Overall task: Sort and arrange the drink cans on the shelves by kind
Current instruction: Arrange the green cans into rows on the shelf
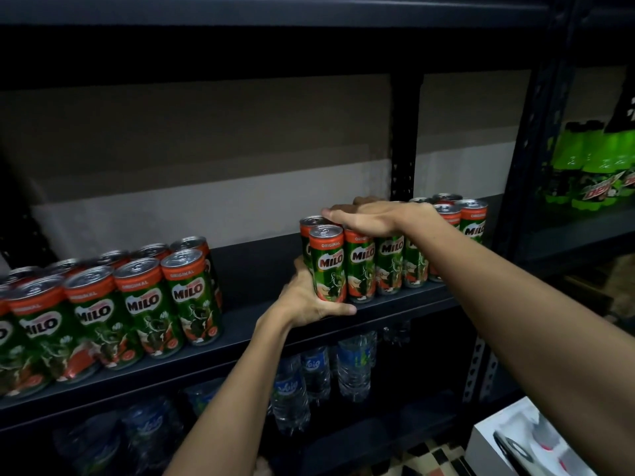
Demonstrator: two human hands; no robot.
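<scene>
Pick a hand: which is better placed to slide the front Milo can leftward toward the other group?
Left. The left hand already grips the front Milo can at its base; the right hand only rests flat on the can tops behind.

Clear plastic water bottles with blue labels stood crowded on the lower level of the dark metal rack, more of them dim and hard to make out further left. On a neighbouring rack to the right, green soda bottles stood side by side. A pale, two-toned wall showed behind the uprights. At the lower right corner sat a white box, and beside it a patch of checkered floor tiles.
</scene>
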